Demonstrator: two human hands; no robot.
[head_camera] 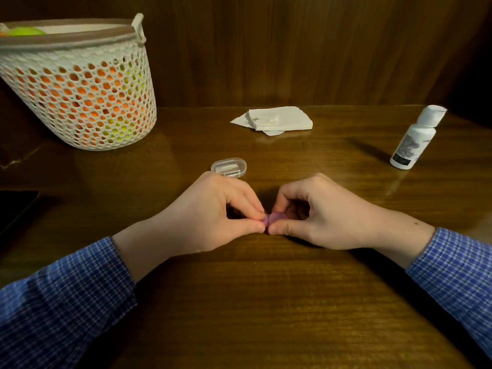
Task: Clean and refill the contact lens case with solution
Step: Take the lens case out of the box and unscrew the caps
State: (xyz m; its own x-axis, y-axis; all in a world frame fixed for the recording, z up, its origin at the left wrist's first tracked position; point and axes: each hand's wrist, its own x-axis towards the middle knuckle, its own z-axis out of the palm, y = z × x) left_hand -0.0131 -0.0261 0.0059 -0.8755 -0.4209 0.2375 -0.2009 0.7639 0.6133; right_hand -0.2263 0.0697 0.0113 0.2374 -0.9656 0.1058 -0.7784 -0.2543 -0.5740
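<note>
A mesh basket is sitting at the tabletop's far left corner. Mid-tabletop, the left hand and right hand are each pinching the purple lens case in a narrow grip, probably steadying it for opening. The solution bottle is waiting near the right edge.

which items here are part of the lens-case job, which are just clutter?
Job: purple lens case, pinched between left hand and right hand; white solution bottle, capped; tissues.
Probably idle: mesh basket; small clear plastic box; dark flat object at left edge.
</note>
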